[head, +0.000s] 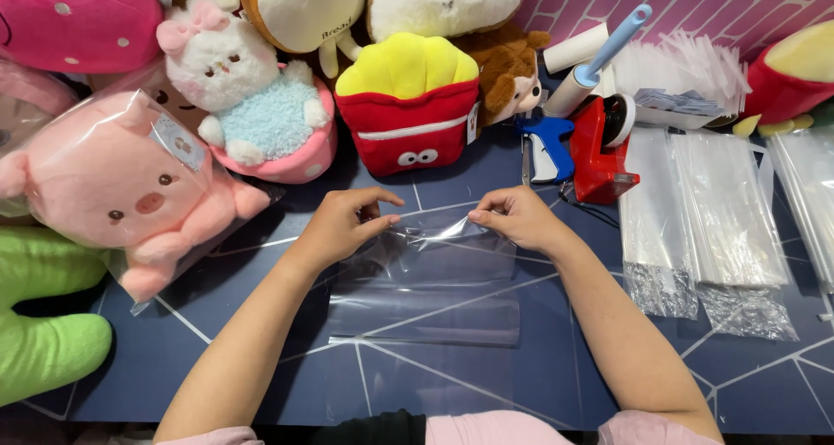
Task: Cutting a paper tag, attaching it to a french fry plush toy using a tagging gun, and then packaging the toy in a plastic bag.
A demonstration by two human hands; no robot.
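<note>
A clear plastic bag (pixel 426 289) lies flat on the dark blue table (pixel 261 358) in front of me. My left hand (pixel 343 224) pinches the bag's far edge on the left side. My right hand (pixel 517 217) pinches the same edge on the right. Both hands hold the bag's top edge between thumb and fingers. A red and yellow fries-shaped plush (pixel 408 102) stands just behind the bag.
A pink pig plush in a plastic bag (pixel 130 184) lies at left, above a green plush (pixel 43 323). More plush toys line the back. A red tape dispenser (pixel 599 145), a blue tagging gun (pixel 547 145), a lint roller (pixel 591 63) and stacks of clear bags (pixel 712 210) sit at right.
</note>
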